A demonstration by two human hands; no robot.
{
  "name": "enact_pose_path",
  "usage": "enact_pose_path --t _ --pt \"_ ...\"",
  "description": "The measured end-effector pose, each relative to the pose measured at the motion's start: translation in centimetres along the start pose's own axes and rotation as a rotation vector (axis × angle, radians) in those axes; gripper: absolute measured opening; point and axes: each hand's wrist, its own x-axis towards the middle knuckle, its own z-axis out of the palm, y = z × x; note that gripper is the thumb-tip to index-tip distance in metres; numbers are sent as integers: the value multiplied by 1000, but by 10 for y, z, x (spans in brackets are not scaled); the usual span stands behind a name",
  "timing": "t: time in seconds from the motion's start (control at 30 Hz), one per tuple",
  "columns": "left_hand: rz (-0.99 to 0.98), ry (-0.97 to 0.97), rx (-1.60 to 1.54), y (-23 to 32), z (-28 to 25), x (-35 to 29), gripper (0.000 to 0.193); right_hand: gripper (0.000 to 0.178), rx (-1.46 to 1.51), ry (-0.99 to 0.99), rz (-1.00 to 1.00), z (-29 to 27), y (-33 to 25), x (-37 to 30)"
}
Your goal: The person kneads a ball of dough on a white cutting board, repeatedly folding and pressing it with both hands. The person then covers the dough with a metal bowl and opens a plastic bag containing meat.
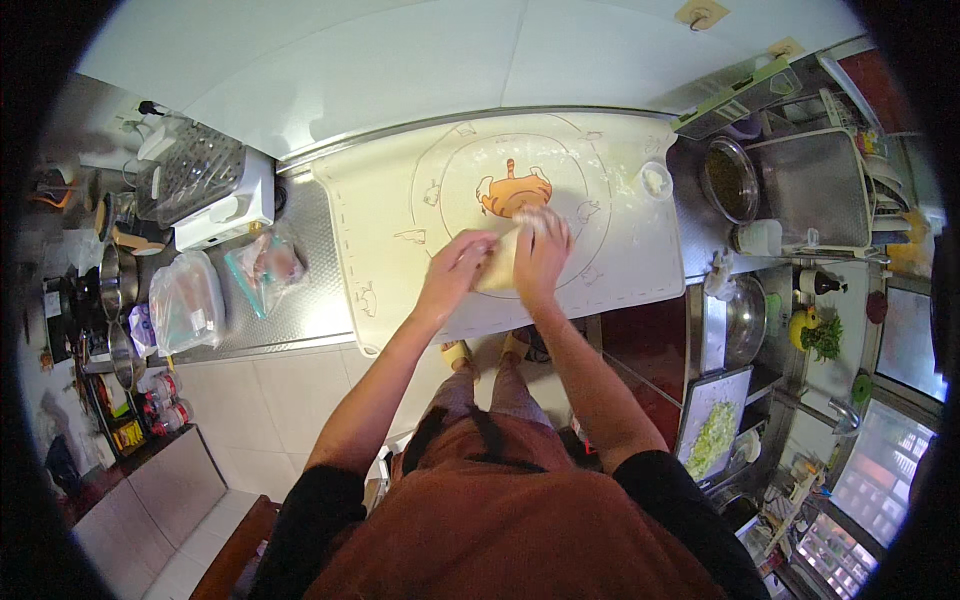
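A pale lump of dough (499, 268) lies on a cream silicone pastry mat (390, 230) printed with circles and an orange cat figure. My left hand (457, 267) presses on the dough's left side with its fingers curled over it. My right hand (542, 250) grips the dough's right and top side, fingers dusted with flour. Both hands are on the dough, near the middle front of the mat. Most of the dough is hidden under my hands.
A small clear cup (655, 180) stands on the mat's right back corner. Left of the mat lie bagged foods (262, 268) and a white appliance (215, 195). Right are a metal bowl (729, 180), a steel tray (815, 185) and a board of chopped greens (712, 436).
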Motion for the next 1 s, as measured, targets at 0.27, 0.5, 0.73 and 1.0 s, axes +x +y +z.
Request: enact_pose_path --t 0.27,0.5,0.73,1.0 --pt "87 241 245 -57 -35 33 19 44 -226 13 -41 31 20 4" --pt "166 437 116 -58 3 77 28 37 -410 -51 -39 50 29 61" --pt "37 625 -93 -34 75 83 43 29 -386 -159 -117 64 54 102" --pt "93 726 -60 -21 159 75 66 31 -231 -297 -280 84 92 148"
